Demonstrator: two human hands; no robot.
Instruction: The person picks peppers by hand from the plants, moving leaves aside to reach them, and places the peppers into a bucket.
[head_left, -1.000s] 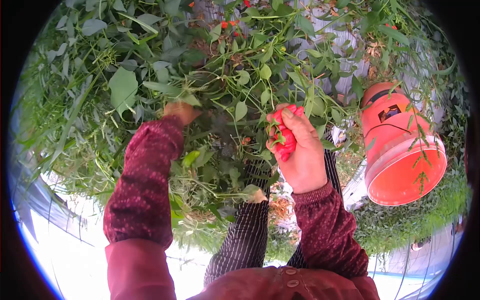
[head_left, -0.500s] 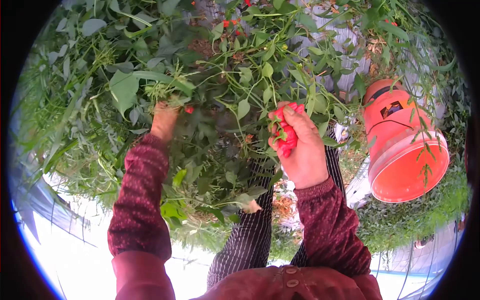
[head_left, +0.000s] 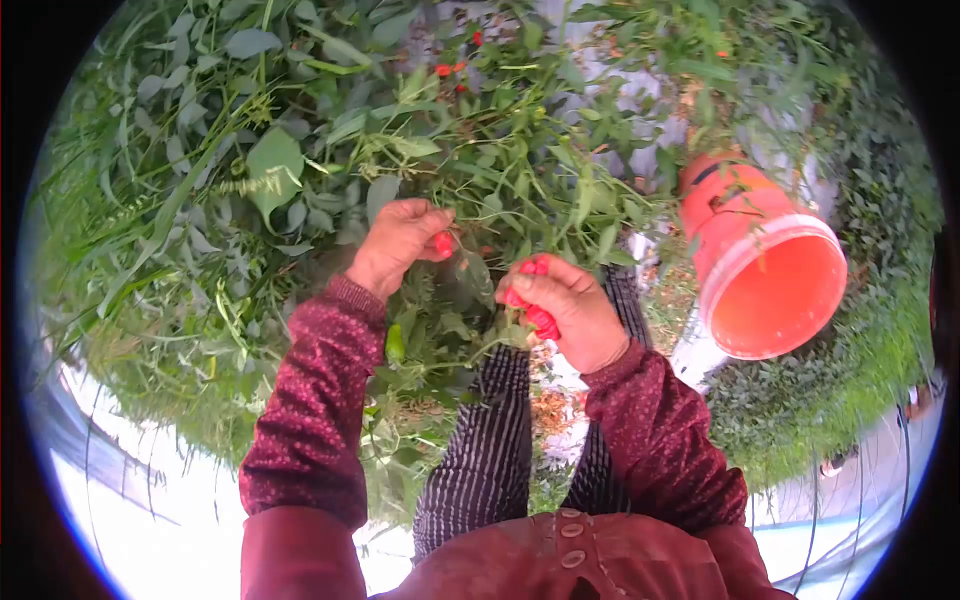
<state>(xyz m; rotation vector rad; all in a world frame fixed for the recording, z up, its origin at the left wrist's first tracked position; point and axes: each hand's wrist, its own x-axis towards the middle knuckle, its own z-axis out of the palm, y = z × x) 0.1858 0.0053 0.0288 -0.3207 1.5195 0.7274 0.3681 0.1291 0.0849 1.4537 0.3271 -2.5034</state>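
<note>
A single red chili pepper (head_left: 443, 242) is pinched between the thumb and fingers of my left hand (head_left: 395, 248), just above the leaves. Close by on the right, my right hand (head_left: 575, 312) is closed around a small bunch of wrinkled red chili peppers (head_left: 541, 320). Leafy pepper plants (head_left: 470, 185) spread beneath and beyond both hands. Below my left hand, a green pepper (head_left: 394, 343) hangs by my sleeve.
An orange-red bucket (head_left: 720, 240) leans at the right with its mouth towards me. More red peppers (head_left: 450, 70) show among the far leaves, near pale ground sheeting (head_left: 600, 60). My striped trouser legs (head_left: 490, 420) stand among the plants.
My left hand has come out of the foliage, up and right, with a red chili pepper showing in its fingers. My right hand has moved left and lower, still holding its bunch.
</note>
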